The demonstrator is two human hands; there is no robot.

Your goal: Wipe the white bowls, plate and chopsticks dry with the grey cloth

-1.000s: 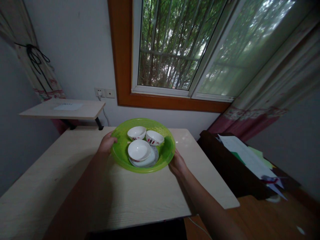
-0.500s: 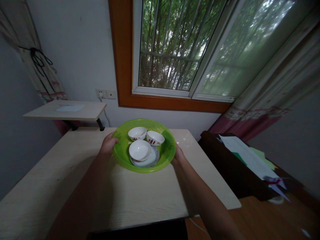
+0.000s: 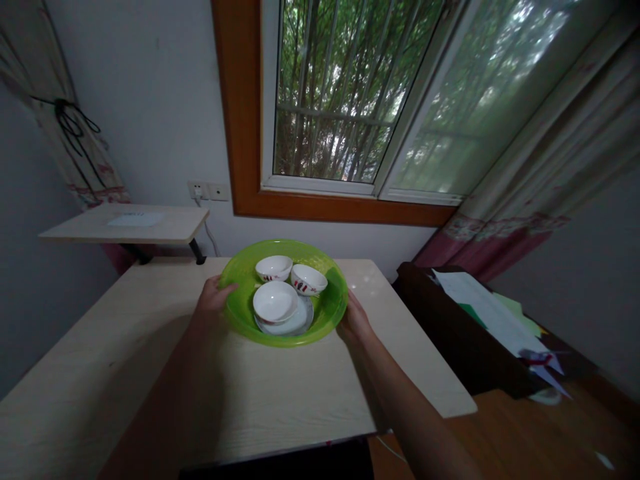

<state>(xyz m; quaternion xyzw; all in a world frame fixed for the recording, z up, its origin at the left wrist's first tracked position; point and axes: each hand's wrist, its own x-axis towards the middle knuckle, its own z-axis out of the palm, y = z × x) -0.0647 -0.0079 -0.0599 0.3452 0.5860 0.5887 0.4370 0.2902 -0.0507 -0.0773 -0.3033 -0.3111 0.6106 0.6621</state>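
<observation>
A round green plastic basin is gripped by its two sides over the far part of the desk. My left hand holds the left rim, its thumb laid over the edge. On the opposite side my right hand grips the rim, with its fingers mostly hidden under the basin. Inside sit three white bowls: one at the back left, a tilted bowl with a red pattern, and a front bowl resting on a white plate. Whether the basin touches the desk I cannot tell.
The light wooden desk carries a small raised shelf at the back left, with a paper on it. A dark brown piece of furniture with papers stands to the right. Behind is a window.
The view has shifted slightly, so the scene sits a little further left. Both hands keep their hold on the basin, and the bowls keep their places in it.
</observation>
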